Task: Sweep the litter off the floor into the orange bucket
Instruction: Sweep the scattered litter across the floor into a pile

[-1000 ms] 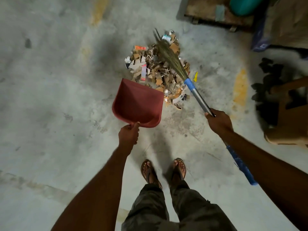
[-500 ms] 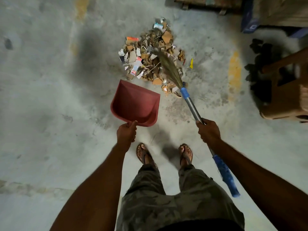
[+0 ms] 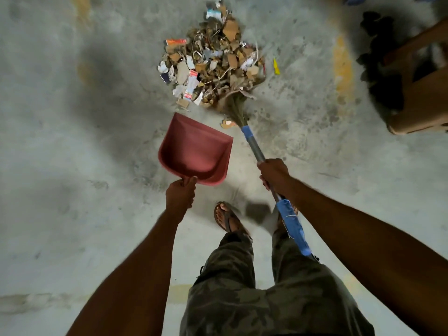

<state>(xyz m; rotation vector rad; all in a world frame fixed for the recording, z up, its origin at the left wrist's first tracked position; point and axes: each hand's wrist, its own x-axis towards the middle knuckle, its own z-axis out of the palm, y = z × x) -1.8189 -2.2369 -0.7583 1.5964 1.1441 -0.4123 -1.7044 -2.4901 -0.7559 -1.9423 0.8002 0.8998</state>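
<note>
**Sam:** What does the head camera show?

**Mia:** A big litter pile sits on the floor at the top middle of the frame. It is paper, card bits and dry leaves.

**Sam:** What are the hands doing?

**Mia:** The left hand grips the back of the red dustpan, just below the pile. The pan's open mouth faces the pile, with a gap of bare floor between them. The pan looks empty. The right hand is wrapped round the broom handle. The bristles push into the lower right edge of the pile.

**Sam:** Where is the orange bucket?

**Mia:** I cannot see it anywhere in this view.

**Sam:** What could go wrong?

**Mia:** I think bits could slide past the pan, because the pan sits to the left of the bristles. A hard flick could scatter the light paper. One card scrap lies alone beside the broom, and a yellow scrap lies alone right of the pile. Those two could get missed.
</note>
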